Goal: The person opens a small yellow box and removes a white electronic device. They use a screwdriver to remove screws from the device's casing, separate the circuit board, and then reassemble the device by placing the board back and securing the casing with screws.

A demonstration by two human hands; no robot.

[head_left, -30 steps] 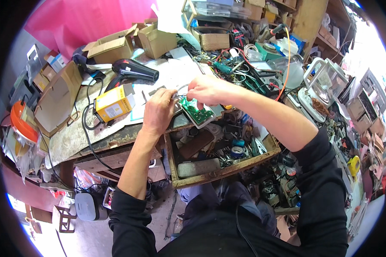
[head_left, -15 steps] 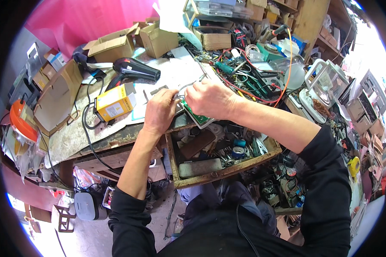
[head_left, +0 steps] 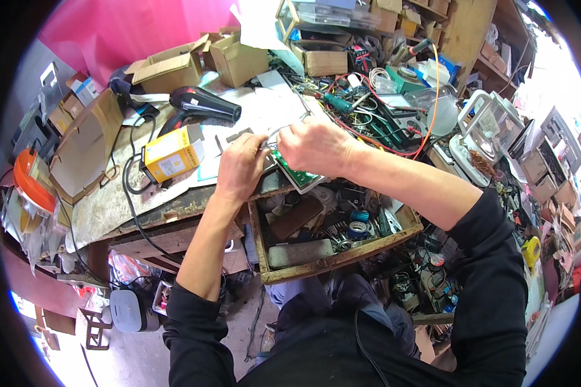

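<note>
Close together over the front edge of the bench, my left hand (head_left: 240,166) and my right hand (head_left: 313,148) are both closed with fingertips pinched. A thin grey wire-like strand (head_left: 273,137) curves between them. What each pinch holds is hidden by the fingers. Just under my right hand lies a green circuit board (head_left: 297,175) in a pale frame, its upper part covered by the hand. Below it, an open wooden drawer (head_left: 329,263) holds a blue tape roll (head_left: 358,229), a grey block (head_left: 300,253) and small metal parts.
A black hair dryer (head_left: 206,105) and a yellow box (head_left: 172,155) lie on the bench to the left, with a black cord (head_left: 130,197) hanging over its edge. Cardboard boxes (head_left: 239,59) stand behind. Tools, a green-handled screwdriver (head_left: 337,102) and tangled wires crowd the right.
Both hands stay at nearly the same spot, still pinched. The right hand has turned slightly; the circuit board below it has barely moved.
</note>
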